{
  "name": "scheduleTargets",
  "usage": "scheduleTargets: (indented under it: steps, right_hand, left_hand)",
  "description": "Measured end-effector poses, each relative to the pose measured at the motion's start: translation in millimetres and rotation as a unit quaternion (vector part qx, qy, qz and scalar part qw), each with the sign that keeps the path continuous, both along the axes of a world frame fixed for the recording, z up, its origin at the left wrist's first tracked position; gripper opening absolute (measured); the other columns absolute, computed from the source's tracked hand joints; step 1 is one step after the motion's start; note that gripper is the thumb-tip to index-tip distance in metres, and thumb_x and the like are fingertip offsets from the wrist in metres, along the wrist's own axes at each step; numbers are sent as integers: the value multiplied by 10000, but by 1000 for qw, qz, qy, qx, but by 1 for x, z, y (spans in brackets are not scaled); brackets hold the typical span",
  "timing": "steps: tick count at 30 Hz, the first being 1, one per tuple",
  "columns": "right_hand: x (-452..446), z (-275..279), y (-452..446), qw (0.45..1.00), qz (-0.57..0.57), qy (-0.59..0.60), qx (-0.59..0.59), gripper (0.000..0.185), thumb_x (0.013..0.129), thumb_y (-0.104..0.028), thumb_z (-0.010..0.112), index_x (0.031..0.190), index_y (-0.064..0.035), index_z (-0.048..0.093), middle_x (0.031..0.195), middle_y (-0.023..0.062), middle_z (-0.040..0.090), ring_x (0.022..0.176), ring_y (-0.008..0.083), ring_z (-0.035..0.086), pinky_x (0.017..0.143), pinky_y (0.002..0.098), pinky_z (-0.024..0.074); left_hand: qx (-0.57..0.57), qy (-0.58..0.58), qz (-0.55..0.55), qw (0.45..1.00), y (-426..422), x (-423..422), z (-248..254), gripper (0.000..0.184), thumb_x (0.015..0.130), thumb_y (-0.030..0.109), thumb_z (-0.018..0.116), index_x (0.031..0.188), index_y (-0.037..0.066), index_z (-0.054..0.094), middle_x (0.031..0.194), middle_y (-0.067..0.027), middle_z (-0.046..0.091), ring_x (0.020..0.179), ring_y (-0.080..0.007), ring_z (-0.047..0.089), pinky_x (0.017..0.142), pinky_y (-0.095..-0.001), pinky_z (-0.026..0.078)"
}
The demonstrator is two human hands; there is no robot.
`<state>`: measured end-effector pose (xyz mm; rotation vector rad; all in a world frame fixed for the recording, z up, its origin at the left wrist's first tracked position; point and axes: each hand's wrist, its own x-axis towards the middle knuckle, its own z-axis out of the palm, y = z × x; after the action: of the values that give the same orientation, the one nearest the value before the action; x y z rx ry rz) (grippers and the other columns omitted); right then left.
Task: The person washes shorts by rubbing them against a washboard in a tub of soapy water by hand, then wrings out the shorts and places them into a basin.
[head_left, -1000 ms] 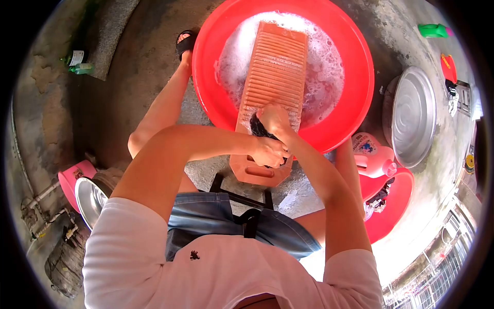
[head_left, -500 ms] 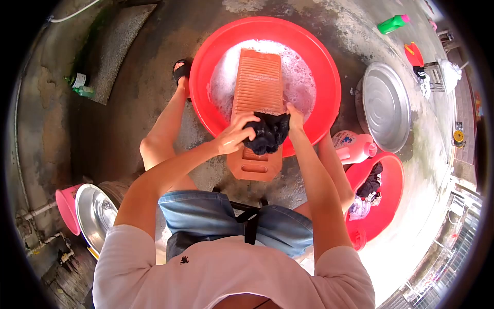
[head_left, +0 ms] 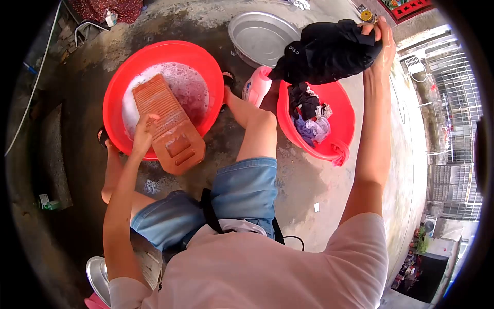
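Note:
My right hand (head_left: 382, 44) is raised at upper right, its fingers closed on a bunched black garment (head_left: 329, 54) with small white lettering. The garment hangs above the smaller red basin (head_left: 342, 123), which holds dark, white and purple clothes (head_left: 311, 113). My left hand (head_left: 144, 134) is closed at the left edge of an orange-brown washboard (head_left: 170, 123); its curled fingers partly hide the contact. That washboard leans on the rim of the large red basin (head_left: 210, 77), its ribbed end among suds (head_left: 188, 85).
A pink bottle (head_left: 257, 85) stands between my knee and the smaller basin. Behind it lies a wide metal basin (head_left: 262, 33). A white pump bottle (head_left: 111, 18) is at the back left. Metal and pink basins (head_left: 96, 278) sit by my left side.
My right hand has lifted the black garment off the washboard and swung it right, over the smaller basin. My left hand has let go of the garment. The view has turned right.

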<state>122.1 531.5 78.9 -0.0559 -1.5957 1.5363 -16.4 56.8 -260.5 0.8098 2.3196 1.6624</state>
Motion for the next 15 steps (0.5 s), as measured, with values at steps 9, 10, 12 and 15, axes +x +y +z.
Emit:
scheduleTargets:
  steps: [9, 10, 12, 15]
  right_hand:
    - [209, 18, 70, 980, -198, -29, 1, 334, 877, -198, 569, 601, -50, 454, 608, 150, 562, 674, 254, 584, 733, 321, 475]
    - [223, 14, 83, 972, -235, -26, 16, 343, 874, -201, 572, 589, -60, 444, 611, 151, 566, 635, 241, 573, 687, 304, 467]
    - [252, -3, 122, 956, -292, -40, 17, 351, 867, -222, 573, 585, -59, 442, 622, 161, 586, 594, 221, 558, 620, 293, 456]
    - [277, -38, 168, 918, -381, -109, -18, 350, 837, -257, 587, 600, -41, 445, 639, 196, 607, 508, 211, 535, 481, 307, 445]
  left_hand:
    - [-37, -61, 17, 997, -69, 15, 53, 113, 909, 18, 456, 967, 20, 554, 1119, -105, 580, 1095, -170, 512, 972, -297, 358]
    - [-54, -59, 22, 997, -70, 17, 67, 118, 908, 17, 451, 965, 17, 554, 1104, -103, 585, 1089, -167, 516, 972, -294, 358]
    - [-67, -36, 22, 997, -72, 9, 76, 120, 903, 17, 452, 963, 17, 556, 1061, -81, 590, 1049, -161, 532, 950, -285, 373]
    - [-113, -16, -3, 993, -68, -8, 71, 117, 897, 18, 457, 956, 19, 558, 995, -50, 592, 975, -143, 550, 902, -271, 397]
